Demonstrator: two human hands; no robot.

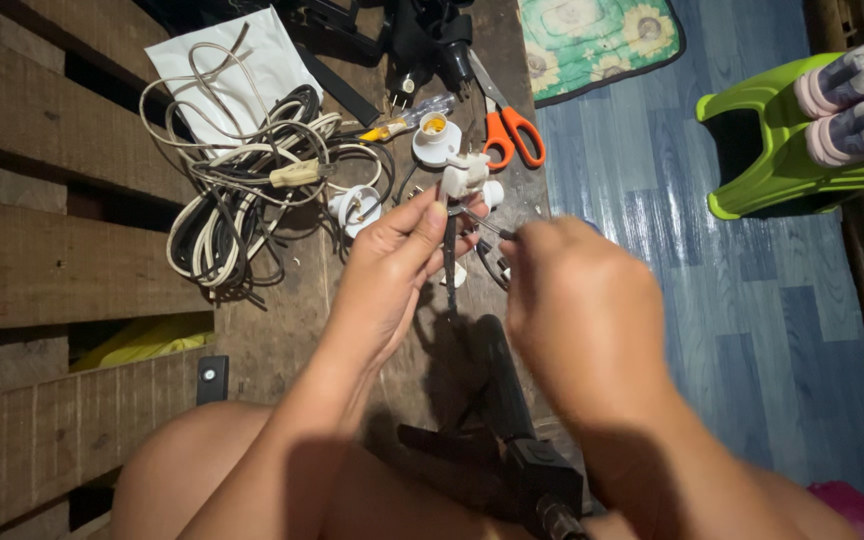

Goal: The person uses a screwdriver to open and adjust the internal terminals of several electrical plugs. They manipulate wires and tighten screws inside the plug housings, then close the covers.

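Note:
My left hand (392, 270) pinches a black cord (450, 262) that hangs down from a small white electrical fitting (465, 176) held above its fingertips. My right hand (577, 310) is closed close beside it, gripping the thin wire ends (492, 232) that stick out between the two hands. Both hands hover over a worn wooden floor board (282, 330). What the right palm covers is hidden.
A tangle of white and black cables (242, 170) lies to the left on white paper (252, 50). Orange-handled scissors (507, 125), a white lamp socket (436, 140) and a screwdriver (407, 120) lie beyond the hands. A black tool (512, 430) rests near my knees. A green plastic stool (782, 140) stands right.

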